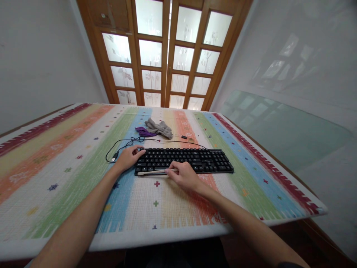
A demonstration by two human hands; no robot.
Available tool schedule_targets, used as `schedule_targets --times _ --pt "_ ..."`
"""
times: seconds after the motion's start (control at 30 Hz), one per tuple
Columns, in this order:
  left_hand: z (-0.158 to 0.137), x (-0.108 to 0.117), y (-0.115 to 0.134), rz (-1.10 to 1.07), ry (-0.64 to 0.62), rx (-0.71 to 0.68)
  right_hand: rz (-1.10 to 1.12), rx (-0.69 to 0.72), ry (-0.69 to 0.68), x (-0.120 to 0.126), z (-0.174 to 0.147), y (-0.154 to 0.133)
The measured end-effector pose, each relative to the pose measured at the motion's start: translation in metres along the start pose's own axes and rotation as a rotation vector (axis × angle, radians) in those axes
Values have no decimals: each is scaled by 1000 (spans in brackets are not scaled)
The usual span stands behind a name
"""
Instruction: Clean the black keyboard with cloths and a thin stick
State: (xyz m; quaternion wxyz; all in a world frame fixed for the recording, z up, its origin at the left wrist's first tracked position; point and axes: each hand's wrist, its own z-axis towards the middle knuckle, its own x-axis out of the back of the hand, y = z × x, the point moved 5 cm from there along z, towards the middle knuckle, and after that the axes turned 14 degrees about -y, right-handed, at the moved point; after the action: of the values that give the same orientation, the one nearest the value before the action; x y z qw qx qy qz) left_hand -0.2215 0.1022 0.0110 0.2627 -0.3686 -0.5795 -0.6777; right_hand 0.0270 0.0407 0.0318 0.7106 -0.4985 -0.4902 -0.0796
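Note:
A black keyboard (212,160) lies flat on the table, its keys facing up. At its left end, my left hand (128,158) grips the edge, with the thumb on top and the fingers over the back corner. My right hand (184,176) pinches a long, thin, pale stick with a thicker, rounded tip, which looks like a cotton swab (153,172). The swab points left along the keyboard's front edge, its tip near the lower left corner. Whether that tip touches the keyboard, I cannot tell.
Behind the keyboard lie a crumpled grey cloth (159,128) and a purple cloth (145,131). A small black object (184,137) rests to their right. The keyboard's cable (124,140) loops left, ending in a USB plug (114,157). A striped tablecloth (92,163) covers the table.

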Motion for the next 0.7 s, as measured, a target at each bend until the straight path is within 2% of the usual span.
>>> schedule_targets --times 0.37,0.7 --pt "1 1 1 5 -4 10 141 -80 64 21 -25 44" --pt "1 0 -2 2 -2 28 81 -102 96 52 -58 71"
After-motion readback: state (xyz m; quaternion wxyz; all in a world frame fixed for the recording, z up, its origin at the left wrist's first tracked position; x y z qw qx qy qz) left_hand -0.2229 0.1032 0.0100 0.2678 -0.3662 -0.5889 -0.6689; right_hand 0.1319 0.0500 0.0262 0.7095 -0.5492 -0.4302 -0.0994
